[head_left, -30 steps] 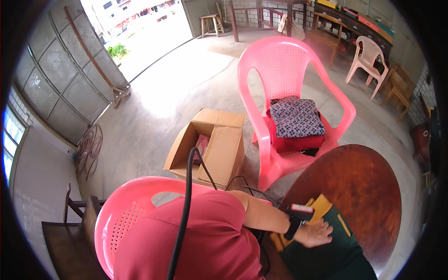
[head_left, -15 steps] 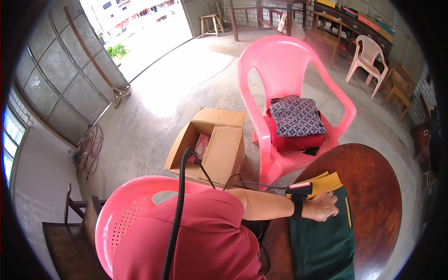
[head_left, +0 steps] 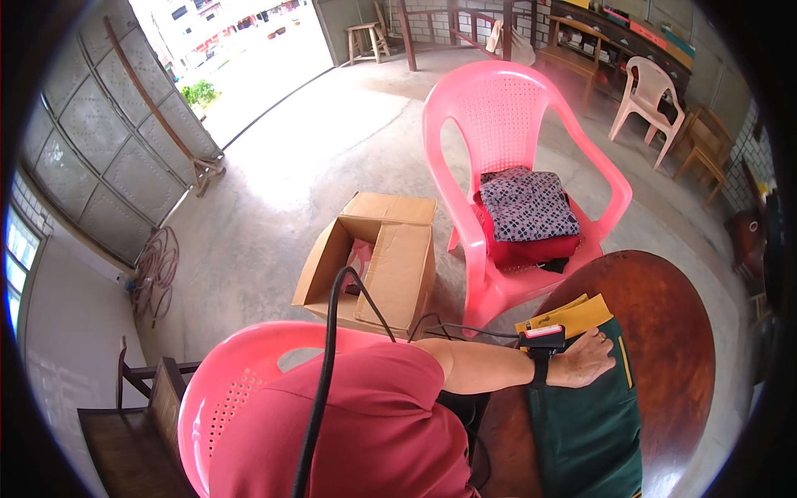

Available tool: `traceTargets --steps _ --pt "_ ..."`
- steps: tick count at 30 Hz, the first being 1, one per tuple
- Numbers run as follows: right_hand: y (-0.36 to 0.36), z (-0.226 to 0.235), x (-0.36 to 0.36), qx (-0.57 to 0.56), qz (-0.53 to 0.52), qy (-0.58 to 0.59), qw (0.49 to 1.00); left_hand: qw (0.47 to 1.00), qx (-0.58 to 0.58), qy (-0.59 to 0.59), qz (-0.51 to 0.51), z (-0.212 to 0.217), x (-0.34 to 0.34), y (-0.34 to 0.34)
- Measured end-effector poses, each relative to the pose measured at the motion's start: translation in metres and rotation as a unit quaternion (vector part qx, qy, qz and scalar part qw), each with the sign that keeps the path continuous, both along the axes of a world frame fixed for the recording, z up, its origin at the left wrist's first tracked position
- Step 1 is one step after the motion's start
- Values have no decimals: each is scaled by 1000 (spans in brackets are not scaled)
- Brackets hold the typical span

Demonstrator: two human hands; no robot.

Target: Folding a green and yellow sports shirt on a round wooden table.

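Note:
My left hand (head_left: pixel 584 361) lies on a folded dark green cloth garment (head_left: pixel 585 427), close to its yellow end. Its fingers are curled down against the fabric, and the fingertips are partly hidden. The garment's yellow band (head_left: pixel 573 316) extends beyond the hand, and a narrow yellow strip (head_left: pixel 625 361) runs along the right side. A black device (head_left: pixel 544 336) with a cable is strapped to my left wrist. Under the garment is a round, glossy brown wooden table (head_left: pixel 677 349). My right hand is out of view.
A pink plastic chair (head_left: pixel 490 91) holds folded patterned cloth (head_left: pixel 530 206) on red cloth. An open cardboard box (head_left: pixel 398 270) stands on the floor to its left. A black cable (head_left: pixel 325 373) arcs past my red-sleeved shoulder. A coiled hose (head_left: pixel 156 270) lies by the metal door (head_left: pixel 100 133).
My left hand has shifted slightly right, and the green garment appears slightly farther right too. The yellow band lies at a slightly different angle. The whole view has shifted a little.

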State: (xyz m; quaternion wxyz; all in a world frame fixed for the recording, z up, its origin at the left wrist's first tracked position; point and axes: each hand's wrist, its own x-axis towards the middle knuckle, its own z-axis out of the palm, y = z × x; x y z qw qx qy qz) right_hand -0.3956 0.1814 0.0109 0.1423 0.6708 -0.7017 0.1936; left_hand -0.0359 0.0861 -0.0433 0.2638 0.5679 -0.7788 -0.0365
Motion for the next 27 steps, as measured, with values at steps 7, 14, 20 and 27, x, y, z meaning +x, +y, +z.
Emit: traceTargets --steps 7,14,20,27 --pt "-5 -25 32 -73 27 287 955 993 100 -23 -56 -8 2 4" --pt "-36 -85 -72 11 129 87 988 992 114 -12 -50 -3 -4 6" --pt "-35 -79 -86 -272 352 15 895 993 72 -51 -74 -4 -19 25" --pt "-8 -75 -122 -136 314 220 913 979 -118 62 -155 -11 -20 36"
